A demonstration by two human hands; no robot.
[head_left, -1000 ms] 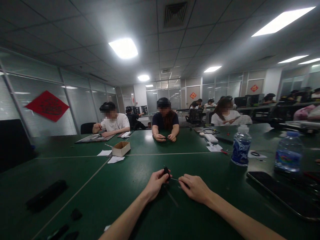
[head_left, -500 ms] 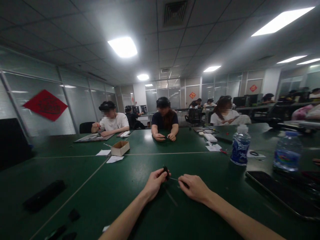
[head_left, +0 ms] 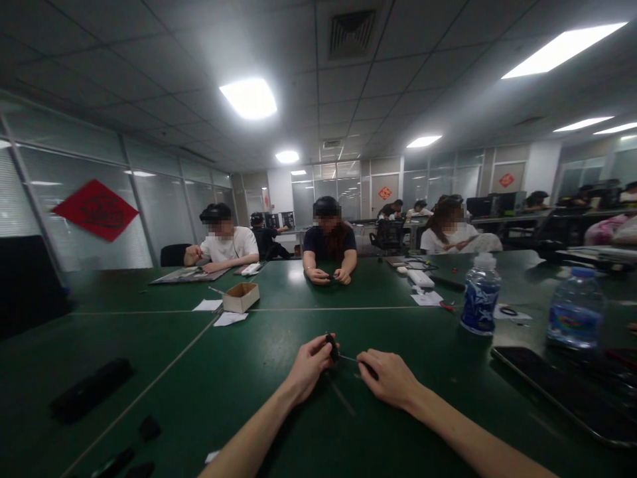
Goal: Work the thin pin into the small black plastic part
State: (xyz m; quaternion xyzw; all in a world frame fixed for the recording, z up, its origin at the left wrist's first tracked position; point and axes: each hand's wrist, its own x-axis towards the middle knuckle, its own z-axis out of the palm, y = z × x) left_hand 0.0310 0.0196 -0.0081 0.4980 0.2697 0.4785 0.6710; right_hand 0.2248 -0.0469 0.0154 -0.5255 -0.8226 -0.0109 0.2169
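My left hand (head_left: 306, 369) is closed around a small black part (head_left: 331, 346), holding it above the green table. My right hand (head_left: 391, 377) grips the dark handle of a screwdriver (head_left: 348, 358), whose thin metal shaft points left. The shaft's end meets the side of the black part; whether it sits in a screw is too small to tell. Most of the handle is hidden by the right fingers.
A phone (head_left: 562, 392) and two bottles, one blue-labelled (head_left: 480, 295) and one blue-capped (head_left: 574, 311), stand to the right. An open cardboard box (head_left: 241, 299) and papers lie ahead left. Black pieces (head_left: 92, 390) rest at left. Co-workers sit across the green table (head_left: 209, 392).
The whole view has shifted slightly. My hands keep the same hold, with the screwdriver against the black part. The hands of the co-worker opposite have come closer together.
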